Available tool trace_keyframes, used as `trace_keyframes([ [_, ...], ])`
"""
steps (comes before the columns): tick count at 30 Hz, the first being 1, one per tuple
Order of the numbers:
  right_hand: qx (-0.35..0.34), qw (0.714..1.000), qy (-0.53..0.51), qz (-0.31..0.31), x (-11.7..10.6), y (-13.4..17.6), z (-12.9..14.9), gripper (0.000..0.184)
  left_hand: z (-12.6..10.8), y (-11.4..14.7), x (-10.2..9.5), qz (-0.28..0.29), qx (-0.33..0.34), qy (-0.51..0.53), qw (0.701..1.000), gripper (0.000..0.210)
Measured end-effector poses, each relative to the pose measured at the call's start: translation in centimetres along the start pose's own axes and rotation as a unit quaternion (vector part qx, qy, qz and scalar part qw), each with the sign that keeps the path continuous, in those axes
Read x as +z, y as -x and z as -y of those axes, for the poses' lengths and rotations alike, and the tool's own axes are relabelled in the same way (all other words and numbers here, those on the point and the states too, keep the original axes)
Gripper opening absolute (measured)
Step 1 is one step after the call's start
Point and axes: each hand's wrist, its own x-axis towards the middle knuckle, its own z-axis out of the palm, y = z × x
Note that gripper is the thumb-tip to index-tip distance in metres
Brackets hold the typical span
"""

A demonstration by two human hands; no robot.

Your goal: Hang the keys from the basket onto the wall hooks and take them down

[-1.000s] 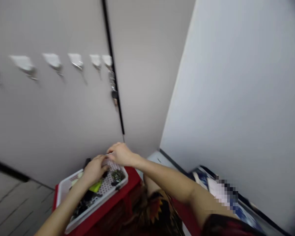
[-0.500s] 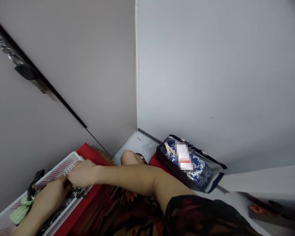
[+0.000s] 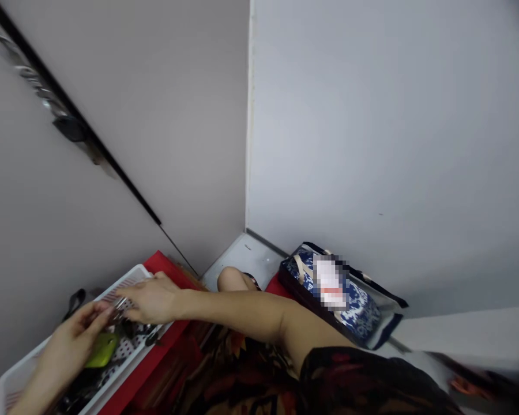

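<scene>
Walls: smooth pale blue-grey wall (image 3: 384,115) meets smooth light-grey panel (image 3: 185,115) in a corner.
Support: red flat-topped box (image 3: 166,268), carrying the basket; exact kind uncertain.
Basket: long white perforated plastic basket (image 3: 15,374), loose small things on its dotted bottom; near-left end cut off.
Bag: clear-sided, dark-trimmed bag (image 3: 354,305) with blue-and-white patterned contents, well apart from basket; pale patch pixelated.
Hands: right hand (image 3: 151,298) over basket's far end, fingertips seemingly closed on the metal piece; left hand (image 3: 75,337) just beside, thumb drawn toward fingers, cannot tell if it pinches anything.
Lime item: flat yellow-green object (image 3: 101,351), in basket below left fingers, partly covered.
Metal: small silvery metal piece (image 3: 120,308), between the hands, above basket bottom; maybe keys or a clip.
Progress: handling looks underway, not finished; other pieces lie loose, untouched as far as visible.
Obscured: dark clutter (image 3: 75,397) under left forearm, blurred, unidentifiable.
</scene>
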Motion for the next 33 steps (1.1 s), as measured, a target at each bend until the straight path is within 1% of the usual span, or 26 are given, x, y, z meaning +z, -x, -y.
trace_keyframes([
  [1, 0.004, 0.999, -0.029, -0.033, -0.2, -0.1, 0.0, 0.035, -0.1, 0.4, -0.1, -0.006, -0.019, 0.081, 0.997, 0.021],
  [2, 0.011, 0.996, -0.064, -0.064, -0.4, -0.3, 0.0, 0.035, -0.3, 0.7, -0.1, -0.009, -0.032, 0.168, 0.985, 0.024],
  [3, 0.02, 0.99, -0.102, -0.091, -0.6, -0.5, -0.1, 0.035, -0.4, 1.0, -0.2, -0.011, -0.041, 0.249, 0.968, 0.027],
  [4, 0.029, 0.984, -0.14, -0.104, -0.8, -0.9, -0.1, 0.036, -0.4, 1.2, -0.3, -0.016, -0.037, 0.317, 0.947, 0.029],
  [6, 0.039, 0.975, -0.189, -0.11, -1.2, -1.7, -0.1, 0.032, -0.4, 1.3, -0.6, -0.038, -0.014, 0.426, 0.904, 0.029],
  [8, 0.019, 0.972, -0.219, -0.088, -1.2, -2.5, 0.1, 0.027, -0.2, 1.1, -1.0, -0.03, 0.013, 0.501, 0.865, 0.026],
  [10, -0.018, 0.967, -0.249, -0.049, -1.0, -3.0, 0.6, 0.027, 0.1, 0.9, -1.4, -0.016, 0.04, 0.552, 0.833, 0.022],
  [13, -0.058, 0.958, -0.279, -0.004, -0.5, -3.1, 1.7, 0.032, 0.6, 0.9, -1.8, 0.004, 0.065, 0.61, 0.789, 0.014],
  [16, -0.064, 0.942, -0.327, 0.022, -0.4, -3.2, 2.5, 0.027, 0.9, 1.1, -2.2, 0.013, 0.075, 0.655, 0.751, 0.009],
  [18, -0.052, 0.934, -0.352, 0.024, -0.8, -3.5, 2.8, 0.023, 1.1, 1.2, -2.6, 0.015, 0.079, 0.676, 0.733, 0.007],
  [22, -0.032, 0.938, -0.345, -0.015, -2.4, -4.7, 3.4, 0.022, 1.1, 1.5, -3.6, 0.015, 0.075, 0.707, 0.703, 0.008],
  [24, -0.02, 0.936, -0.352, -0.008, -3.2, -5.2, 3.9, 0.021, 0.9, 1.8, -4.0, 0.012, 0.077, 0.71, 0.7, 0.011],
  [26, -0.004, 0.93, -0.367, 0.012, -3.8, -5.6, 4.4, 0.021, 0.7, 2.0, -4.3, -0.001, 0.089, 0.695, 0.714, 0.012],
  [28, 0.004, 0.927, -0.375, 0.018, -4.3, -6.0, 4.8, 0.02, 0.5, 2.1, -4.8, -0.025, 0.096, 0.657, 0.747, 0.013],
  [30, 0.004, 0.929, -0.371, -0.001, -5.0, -6.3, 5.1, 0.02, 0.5, 2.1, -5.4, -0.059, 0.089, 0.595, 0.796, 0.013],
  [32, 0.005, 0.932, -0.363, -0.02, -6.1, -6.9, 5.4, 0.02, 0.3, 1.9, -6.2, -0.119, 0.083, 0.525, 0.838, 0.013],
  [33, 0.007, 0.933, -0.359, -0.028, -6.9, -7.2, 5.7, 0.02, 0.1, 1.8, -6.7, -0.161, 0.089, 0.491, 0.851, 0.014],
])
